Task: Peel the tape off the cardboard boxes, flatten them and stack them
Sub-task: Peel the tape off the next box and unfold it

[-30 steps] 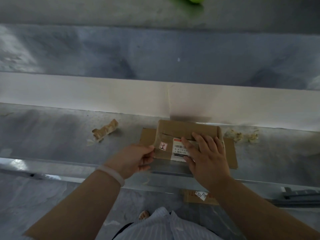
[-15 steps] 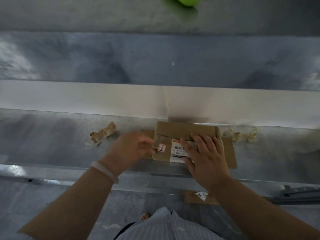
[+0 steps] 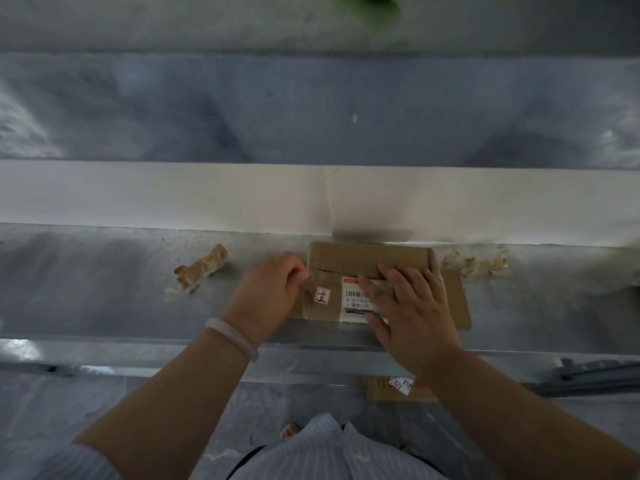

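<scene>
Right hand (image 3: 414, 315): we see it spread flat, fingers apart, pressing down on the cardboard box (image 3: 367, 261) and partly covering the white shipping label (image 3: 356, 301).
Left hand (image 3: 268, 292): fingers pinched together at the box's left end, beside a small red-and-white sticker (image 3: 322, 294); we cannot tell whether tape is caught between them.
Cardboard box: directly under the right hand, just right of the left hand, lying on a flattened cardboard sheet (image 3: 457, 299) on the desk (image 3: 104, 289).
Left wrist: a pale bangle (image 3: 231, 336).
Further out: crumpled tape wads on the desk, one left (image 3: 202, 266), one right (image 3: 474, 263).
</scene>
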Demonstrator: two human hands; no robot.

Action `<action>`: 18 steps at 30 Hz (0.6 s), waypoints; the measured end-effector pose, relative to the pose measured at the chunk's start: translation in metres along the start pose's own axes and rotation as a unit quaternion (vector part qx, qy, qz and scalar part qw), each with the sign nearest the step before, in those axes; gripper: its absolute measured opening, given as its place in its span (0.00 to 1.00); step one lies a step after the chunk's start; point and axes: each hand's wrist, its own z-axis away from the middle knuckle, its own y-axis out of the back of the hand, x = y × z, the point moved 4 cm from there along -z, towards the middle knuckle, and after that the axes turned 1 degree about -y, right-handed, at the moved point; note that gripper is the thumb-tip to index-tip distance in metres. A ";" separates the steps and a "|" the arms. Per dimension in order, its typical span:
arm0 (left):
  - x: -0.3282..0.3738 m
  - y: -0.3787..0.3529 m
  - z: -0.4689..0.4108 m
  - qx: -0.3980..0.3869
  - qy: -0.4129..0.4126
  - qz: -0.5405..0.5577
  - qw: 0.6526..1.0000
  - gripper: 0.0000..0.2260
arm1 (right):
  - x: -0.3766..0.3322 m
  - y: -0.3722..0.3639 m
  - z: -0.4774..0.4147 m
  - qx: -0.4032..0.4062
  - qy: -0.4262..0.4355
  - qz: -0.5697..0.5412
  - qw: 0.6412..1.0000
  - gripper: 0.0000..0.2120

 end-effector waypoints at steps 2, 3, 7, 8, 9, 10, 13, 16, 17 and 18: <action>-0.006 -0.001 -0.003 0.013 0.056 0.049 0.997 0.04 | 0.001 -0.001 0.001 0.000 0.002 -0.003 1.000 0.24; -0.008 -0.002 -0.004 0.018 0.086 0.075 0.993 0.05 | 0.001 -0.001 0.001 0.001 0.003 -0.004 1.000 0.24; -0.017 0.004 -0.013 0.066 0.169 0.156 0.971 0.08 | 0.000 -0.001 0.006 0.008 0.016 -0.007 1.000 0.24; -0.019 0.009 -0.016 0.075 0.173 0.173 0.967 0.08 | 0.000 0.000 0.007 0.009 0.019 -0.010 1.000 0.24; -0.020 0.014 -0.021 0.078 0.163 0.179 0.967 0.08 | 0.000 0.000 0.008 0.008 0.021 -0.013 1.000 0.24; -0.020 0.018 -0.025 0.074 0.143 0.177 0.971 0.07 | 0.000 0.000 0.008 0.009 0.021 -0.016 1.000 0.24; -0.016 0.024 -0.028 0.055 0.107 0.170 0.978 0.08 | -0.001 0.001 0.007 0.014 0.016 -0.022 1.000 0.24; -0.017 0.018 -0.017 0.012 0.107 0.239 0.965 0.08 | -0.002 0.001 0.007 0.012 0.014 -0.027 0.999 0.24; -0.016 0.015 -0.012 -0.016 0.098 0.252 0.962 0.09 | -0.002 0.001 0.008 0.012 0.014 -0.027 0.999 0.24; -0.015 0.012 -0.007 -0.045 0.085 0.244 0.965 0.11 | -0.002 0.001 0.008 0.014 0.013 -0.027 0.999 0.24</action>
